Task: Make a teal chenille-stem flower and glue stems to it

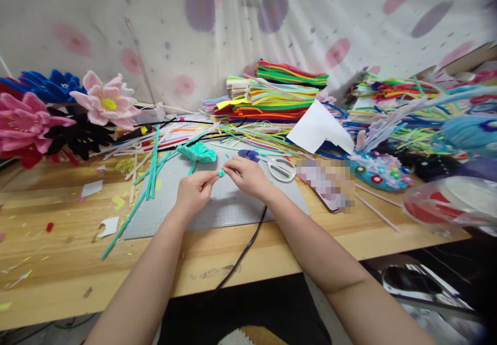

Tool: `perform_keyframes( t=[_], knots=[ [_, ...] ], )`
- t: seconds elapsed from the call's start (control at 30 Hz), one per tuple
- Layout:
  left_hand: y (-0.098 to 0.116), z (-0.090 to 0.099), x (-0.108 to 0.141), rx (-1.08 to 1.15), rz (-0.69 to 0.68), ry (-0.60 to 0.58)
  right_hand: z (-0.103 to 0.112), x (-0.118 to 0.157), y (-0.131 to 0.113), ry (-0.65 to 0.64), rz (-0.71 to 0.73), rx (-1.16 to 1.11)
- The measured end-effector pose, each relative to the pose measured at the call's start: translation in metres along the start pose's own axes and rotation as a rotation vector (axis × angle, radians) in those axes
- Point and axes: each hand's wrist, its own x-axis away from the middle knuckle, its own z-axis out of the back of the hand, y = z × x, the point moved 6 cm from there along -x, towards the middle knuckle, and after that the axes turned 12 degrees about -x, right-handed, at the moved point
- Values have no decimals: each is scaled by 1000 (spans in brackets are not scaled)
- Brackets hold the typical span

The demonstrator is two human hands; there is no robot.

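Head view: left hand (194, 190) and right hand (248, 177) meet, each grip pinching a small green piece (221, 173) over the grey mat (229, 215), near a green flower (200, 153)! Light, even fingertip pressure should avoid crushing it. Lettering? None I can read.

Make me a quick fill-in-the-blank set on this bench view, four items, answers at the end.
1. The left hand and right hand meet at a small teal piece above the ____ cutting mat.
2. From the wearer's viewpoint, the ruffled teal flower lies to the ____ of the scissors.
3. The looped handles of those scissors are ____.
4. The pale pink flower at the far left has a ____ center.

Missing words: gray; left; white; yellow.
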Motion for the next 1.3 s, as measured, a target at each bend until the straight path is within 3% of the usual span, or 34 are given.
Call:
perform_keyframes(
  t=[0.1, 0.3, 0.5, 0.67, 0.83, 1.03, 1.17, 1.3],
  knots=[
    [-2, 2, 0, 20, 87, 57, -4, 3, -7, -51, 22, 33],
    [2, 6, 1, -279, 153, 53, 4, 4, -21, -11, 127, 105],
    [8, -1, 1, -371, 29, -31, 12, 2, -21, 9, 202, 84],
    [14, -5, 2, -180, -76, -73, 13, -2, -6, 11, 114, -30],
    [6, 3, 1, 35, 57, 54, 2, -3, 4, -45, -44, -115],
    [2, 6, 2, -257, 185, 95, 0, 4, -21, -99, 72, 77],
    [3, 3, 0, -389, 125, 32, 12, 4, -27, -25, 141, 115],
    [7, -2, 0, -314, -20, -32, 19, 1, -15, 69, 81, 64]
  ],
)
